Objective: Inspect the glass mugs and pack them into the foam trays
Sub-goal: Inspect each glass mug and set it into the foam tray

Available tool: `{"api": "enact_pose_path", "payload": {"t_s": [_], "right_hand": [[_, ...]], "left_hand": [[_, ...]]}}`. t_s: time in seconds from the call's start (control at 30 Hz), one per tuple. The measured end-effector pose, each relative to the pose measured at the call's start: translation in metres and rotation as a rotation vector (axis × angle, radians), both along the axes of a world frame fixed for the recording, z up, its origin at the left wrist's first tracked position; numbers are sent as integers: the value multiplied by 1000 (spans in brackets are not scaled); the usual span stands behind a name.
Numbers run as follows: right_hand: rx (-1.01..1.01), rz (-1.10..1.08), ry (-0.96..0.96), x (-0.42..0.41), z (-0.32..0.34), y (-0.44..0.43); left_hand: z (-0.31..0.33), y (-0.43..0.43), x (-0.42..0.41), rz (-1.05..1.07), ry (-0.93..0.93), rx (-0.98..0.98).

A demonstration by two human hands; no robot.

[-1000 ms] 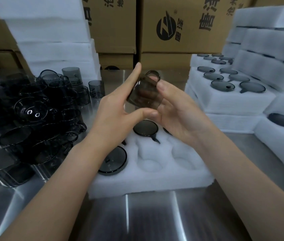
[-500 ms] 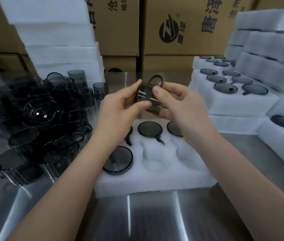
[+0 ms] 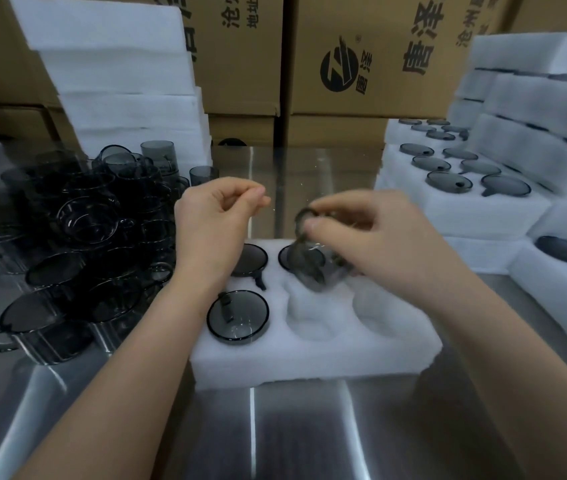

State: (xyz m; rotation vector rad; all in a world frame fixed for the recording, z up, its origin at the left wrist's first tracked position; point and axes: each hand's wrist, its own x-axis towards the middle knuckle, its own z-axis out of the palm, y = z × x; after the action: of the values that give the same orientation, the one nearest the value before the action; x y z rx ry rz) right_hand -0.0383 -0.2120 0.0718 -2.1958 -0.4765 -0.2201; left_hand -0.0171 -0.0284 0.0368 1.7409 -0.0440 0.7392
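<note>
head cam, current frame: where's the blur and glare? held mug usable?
Head view: right hand and the mug it pinches are motion-smeared; left hand is sharper. Head view: streak glare on the steel table; mug pile dark, soft; cartons lean from the wide lens.

The tabletop (image 3: pixel 275 427) is brushed steel, smooth and glossy, streaked with reflected light. The foam tray (image 3: pixel 310 362) on it is white foam, matt and soft-looking, with a slightly fuzzy, pitted surface in its hollows. The mug (image 3: pixel 313 268) above the tray is smoky grey glass, see-through and shiny, though blurred. The heaped mugs (image 3: pixel 84 237) at the left are the same dark glossy glass, with glints on their rims. The foam slabs (image 3: pixel 119 81) behind are matt white. The boxes (image 3: pixel 361 64) are matt brown cardboard with black print.
</note>
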Motion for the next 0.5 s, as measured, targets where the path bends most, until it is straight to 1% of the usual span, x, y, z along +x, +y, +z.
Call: {"api": "enact_pose_path", "payload": {"t_s": [0.07, 0.1, 0.23, 0.5], "right_hand": [[-163, 67, 12, -11, -4, 5], [-209, 89, 5, -15, -4, 8], [-313, 125, -15, -23, 1, 14], [-487, 109, -49, -28, -10, 22]], "left_hand": [[-2, 3, 4, 32, 77, 94], [-3, 4, 6, 39, 121, 143], [-7, 6, 8, 21, 277, 358], [-8, 7, 10, 17, 349, 414]]}}
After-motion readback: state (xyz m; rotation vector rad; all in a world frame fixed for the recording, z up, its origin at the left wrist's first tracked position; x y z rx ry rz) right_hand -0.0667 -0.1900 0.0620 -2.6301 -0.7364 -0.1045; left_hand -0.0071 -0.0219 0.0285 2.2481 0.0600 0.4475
